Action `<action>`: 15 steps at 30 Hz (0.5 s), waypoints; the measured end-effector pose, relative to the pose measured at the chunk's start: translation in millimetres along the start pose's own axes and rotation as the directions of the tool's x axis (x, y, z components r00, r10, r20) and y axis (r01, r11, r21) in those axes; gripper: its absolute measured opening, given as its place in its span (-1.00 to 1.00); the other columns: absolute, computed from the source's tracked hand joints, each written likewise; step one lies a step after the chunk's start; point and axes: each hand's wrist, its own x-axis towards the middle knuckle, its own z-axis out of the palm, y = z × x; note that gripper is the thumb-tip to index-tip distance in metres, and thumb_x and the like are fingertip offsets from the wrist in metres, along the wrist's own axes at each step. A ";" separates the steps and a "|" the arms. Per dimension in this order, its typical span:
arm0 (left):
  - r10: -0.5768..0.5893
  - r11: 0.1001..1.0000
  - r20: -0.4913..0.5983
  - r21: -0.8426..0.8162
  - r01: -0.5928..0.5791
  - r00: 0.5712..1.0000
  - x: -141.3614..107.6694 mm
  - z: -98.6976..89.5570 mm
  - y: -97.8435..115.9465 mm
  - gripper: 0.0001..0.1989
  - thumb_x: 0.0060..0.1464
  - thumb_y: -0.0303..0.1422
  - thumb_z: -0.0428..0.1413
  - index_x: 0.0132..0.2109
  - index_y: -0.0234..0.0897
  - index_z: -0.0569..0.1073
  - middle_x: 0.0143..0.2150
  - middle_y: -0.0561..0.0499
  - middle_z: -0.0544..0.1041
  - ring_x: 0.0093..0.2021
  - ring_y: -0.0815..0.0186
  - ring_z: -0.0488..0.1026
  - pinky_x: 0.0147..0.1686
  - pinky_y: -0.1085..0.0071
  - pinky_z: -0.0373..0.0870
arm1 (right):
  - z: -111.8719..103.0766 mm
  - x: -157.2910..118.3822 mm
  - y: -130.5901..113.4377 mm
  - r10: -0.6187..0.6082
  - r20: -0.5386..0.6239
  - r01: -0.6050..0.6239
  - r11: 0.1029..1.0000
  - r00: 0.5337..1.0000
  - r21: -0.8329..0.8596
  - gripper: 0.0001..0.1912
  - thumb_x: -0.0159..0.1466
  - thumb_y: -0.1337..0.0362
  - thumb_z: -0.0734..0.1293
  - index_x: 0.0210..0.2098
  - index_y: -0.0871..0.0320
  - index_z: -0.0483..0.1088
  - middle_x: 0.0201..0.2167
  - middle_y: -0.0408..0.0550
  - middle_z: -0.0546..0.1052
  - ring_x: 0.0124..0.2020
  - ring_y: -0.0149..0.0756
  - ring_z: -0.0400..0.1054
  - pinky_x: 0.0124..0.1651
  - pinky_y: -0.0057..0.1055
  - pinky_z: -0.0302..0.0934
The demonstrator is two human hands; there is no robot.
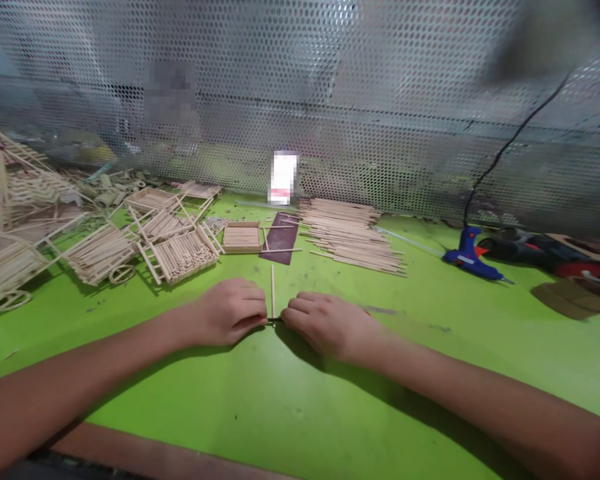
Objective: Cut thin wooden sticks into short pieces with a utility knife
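The left hand and the right hand sat close together on the green worktop, their fingers curled inward and nearly meeting. Between them, a thin dark strip lay crosswise at about 12 o'clock from the person's chest, and a slender wooden stick rose upright at its middle. Both hands appeared to pinch the strip's ends. The fingers hid how the stick met the strip, so I cannot tell whether either hand gripped the stick itself.

The stick would likely be very light and stiff, but thin enough to snap under a sideways load. It would be best held low, near the strip, with gentle fingertip pressure.

Farther out at 12 o'clock lay a loose pile of wooden sticks and a dark brown mat. A small stick-built tray stood beside the mat. Around 10 o'clock were several stick-built carts, one with a wheel. A blue hot glue gun lay at 2 o'clock, its black cable rising against a perforated metal screen. Brown sheets lay at 3 o'clock.
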 end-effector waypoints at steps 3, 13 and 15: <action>-0.008 1.000 -0.019 0.020 0.008 1.000 0.7 -0.1 1.2 -0.79 0.40 -0.37 0.10 -0.24 -0.32 0.53 -0.36 -0.01 0.56 -0.36 0.29 0.43 -0.29 0.33 0.37 | 1.5 -0.7 -2.4 0.021 0.003 -0.020 0.999 1.000 -0.025 -0.89 0.41 0.44 0.33 -0.09 0.19 0.47 -0.30 -0.06 0.56 -0.26 -0.23 0.40 -0.20 -0.33 0.30; -0.063 0.998 0.126 -0.006 0.065 0.990 5.5 -2.9 0.2 -0.59 0.37 -0.19 0.15 0.26 -0.23 0.54 0.23 -0.16 0.59 0.21 0.05 0.56 0.22 -0.01 0.48 | 6.8 -4.5 -6.5 0.003 -0.029 -0.005 0.996 1.000 -0.094 -0.77 0.42 0.42 0.33 0.06 0.28 0.46 -0.19 0.07 0.61 -0.10 -0.16 0.46 -0.02 -0.29 0.34; -0.074 0.997 0.144 -0.009 0.076 0.987 5.0 -3.7 -1.6 -0.61 0.38 -0.22 0.14 0.25 -0.23 0.55 0.23 -0.15 0.58 0.22 0.07 0.56 0.26 -0.02 0.46 | 5.5 -4.6 -8.1 0.009 -0.013 -0.011 0.994 1.000 -0.108 -0.79 0.42 0.42 0.33 0.04 0.28 0.47 -0.22 0.06 0.61 -0.12 -0.16 0.46 -0.03 -0.29 0.33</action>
